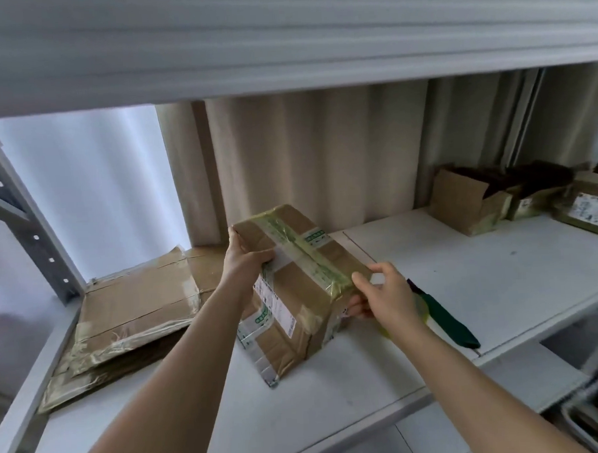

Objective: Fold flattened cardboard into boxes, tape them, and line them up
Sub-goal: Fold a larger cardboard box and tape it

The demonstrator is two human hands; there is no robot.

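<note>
Taped cardboard box (293, 288) standing tilted on white shelf (482, 287), held at both ends. Left hand (246, 259) gripping far top corner, fingers curled over edge; right hand (382, 291) pinching near taped end, thumb on top. Judged light and hollow, stiff at corners, glossy tape slippery; best held by opposite edges. Flattened cardboard (133, 309) stacked at left, creased and matte. Finished boxes (468, 202) ranged at right. Green-handled knife (445, 315) just beside right hand.

Head view — looking down, close over shelf (430, 289)
</note>
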